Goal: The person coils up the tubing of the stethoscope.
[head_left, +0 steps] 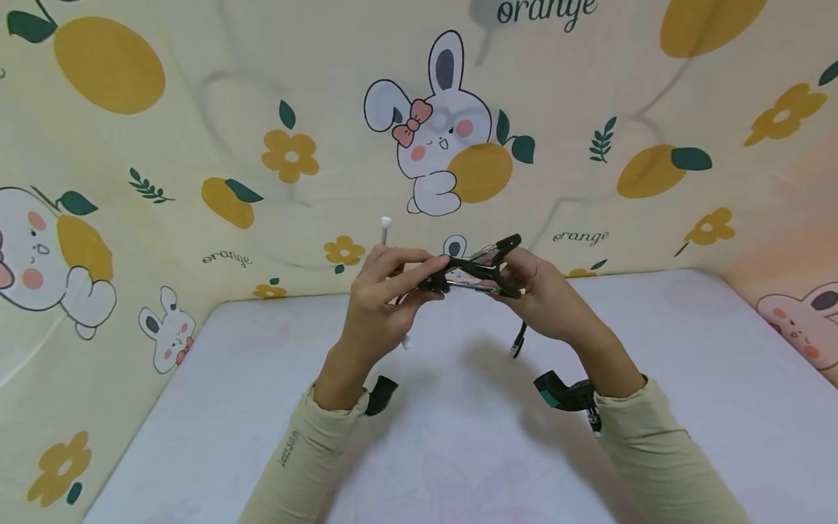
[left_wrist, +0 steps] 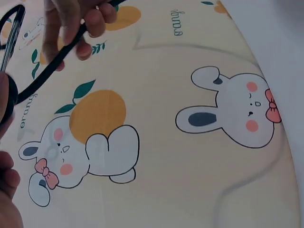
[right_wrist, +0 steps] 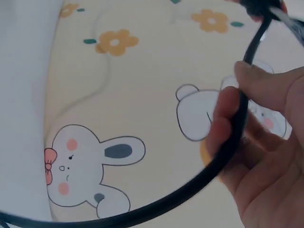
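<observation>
Clock positions read from the centre of the head view unless noted. Largest: printed backdrop [head_left: 366, 44], rabbits and oranges on it, filling 9 through 12 to 3 o'clock. Pale worktop [head_left: 458, 407] below, around 6. Left sleeve [head_left: 301, 451] enters from 7, right sleeve [head_left: 661, 451] from 4.

Left hand [head_left: 380, 298] at 7–8, close to centre: thumb and fingers pinch a gathered part of the black cord. Right hand [head_left: 546, 295] at 3–4: thumb and curled fingers clamped on the same cord; the right wrist view shows it passing between them and arcing down towards that view's 7.

Black cord [head_left: 481, 269] is held between the two hands, raised above the worktop, its strands crossing. One dark cord end [head_left: 517, 346] hangs at the right hand's 7. Smallest: a white tip [head_left: 386, 222] standing up at the left hand's 12, its link to the cord hidden.

Step in hand, my reading: gathering or sorting the cord's strands in mid-air. Next move would seem to call for a firm left pinch while the right hand guides the loose length, dangling end kept from snagging
</observation>
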`<state>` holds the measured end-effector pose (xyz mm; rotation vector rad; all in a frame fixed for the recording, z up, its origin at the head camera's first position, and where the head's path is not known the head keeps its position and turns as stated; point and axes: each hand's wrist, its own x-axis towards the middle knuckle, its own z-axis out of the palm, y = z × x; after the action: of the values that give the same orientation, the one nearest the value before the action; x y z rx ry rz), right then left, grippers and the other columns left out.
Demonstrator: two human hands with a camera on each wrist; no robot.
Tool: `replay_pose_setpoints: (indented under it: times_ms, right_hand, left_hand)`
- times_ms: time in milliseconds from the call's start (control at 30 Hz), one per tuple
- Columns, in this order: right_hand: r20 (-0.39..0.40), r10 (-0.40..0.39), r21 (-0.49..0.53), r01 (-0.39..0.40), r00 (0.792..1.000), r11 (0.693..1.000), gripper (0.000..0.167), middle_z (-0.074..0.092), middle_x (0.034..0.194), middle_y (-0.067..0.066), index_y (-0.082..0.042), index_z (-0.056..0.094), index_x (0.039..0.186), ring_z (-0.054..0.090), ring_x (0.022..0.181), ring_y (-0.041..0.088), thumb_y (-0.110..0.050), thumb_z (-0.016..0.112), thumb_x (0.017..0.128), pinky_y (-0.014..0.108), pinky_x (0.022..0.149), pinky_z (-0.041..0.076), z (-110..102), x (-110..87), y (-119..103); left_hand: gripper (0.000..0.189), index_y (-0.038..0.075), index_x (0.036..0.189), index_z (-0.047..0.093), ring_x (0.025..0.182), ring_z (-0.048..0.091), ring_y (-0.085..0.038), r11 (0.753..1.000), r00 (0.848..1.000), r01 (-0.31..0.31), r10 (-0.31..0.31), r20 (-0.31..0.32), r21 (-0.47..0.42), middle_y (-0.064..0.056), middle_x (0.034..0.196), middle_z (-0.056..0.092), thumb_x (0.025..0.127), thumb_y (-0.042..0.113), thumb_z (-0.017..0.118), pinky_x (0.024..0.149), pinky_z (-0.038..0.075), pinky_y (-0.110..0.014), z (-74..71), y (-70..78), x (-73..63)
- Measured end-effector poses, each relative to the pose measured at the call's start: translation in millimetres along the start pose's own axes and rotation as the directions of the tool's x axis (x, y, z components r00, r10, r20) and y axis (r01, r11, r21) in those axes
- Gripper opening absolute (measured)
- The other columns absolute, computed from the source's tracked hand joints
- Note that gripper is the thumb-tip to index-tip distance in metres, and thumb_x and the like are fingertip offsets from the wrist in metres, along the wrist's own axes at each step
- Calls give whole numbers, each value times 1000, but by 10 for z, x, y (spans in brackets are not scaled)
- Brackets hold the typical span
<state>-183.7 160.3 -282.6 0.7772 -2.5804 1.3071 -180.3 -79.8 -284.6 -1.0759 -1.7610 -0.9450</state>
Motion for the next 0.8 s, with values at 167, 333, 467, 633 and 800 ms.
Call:
replay_pose_setpoints:
  times_ms: [167,333,467,633,800]
  right_hand:
    - [-15,-99,-27,99,995,995,20,68,122,5,-10,60,111,71,101,21,-10,70,93,37,84,58,65,-4,-69]
    - [14,-43,-69,44,999,997,34,71,101,5,-15,60,129,68,83,17,-15,68,95,33,72,55,105,-9,-79]
    - [21,16,-114,-13,1000,993,43,70,97,6,-17,48,139,61,76,17,-17,62,99,33,65,48,142,3,-60]
    - [-29,-31,-118,28,999,993,32,67,107,4,-16,54,130,58,75,17,-17,63,99,30,64,47,181,18,-79]
    - [-42,-97,-132,91,994,987,24,63,102,-2,-18,68,116,56,74,14,-14,70,93,25,63,47,204,-13,-134]
  left_hand:
    - [36,6,112,76,88,55,-21,997,997,57,-55,-47,46,-11,117,72,77,8,83,74,45,-26,-45,-10,27]
    - [38,5,116,74,91,56,-22,991,992,114,-110,-63,68,-10,111,75,79,9,81,77,48,-25,-69,4,18]
    - [40,5,117,74,91,57,-24,986,987,138,-129,-100,92,-11,109,75,79,7,82,78,47,-29,-95,5,10]
    - [43,3,118,73,88,55,-26,982,979,160,-144,-145,102,-13,107,76,76,5,83,76,44,-29,-126,-2,19]
    - [46,0,120,71,87,55,-26,973,970,196,-175,-166,125,-13,108,76,76,4,83,76,43,-31,-121,-24,26]
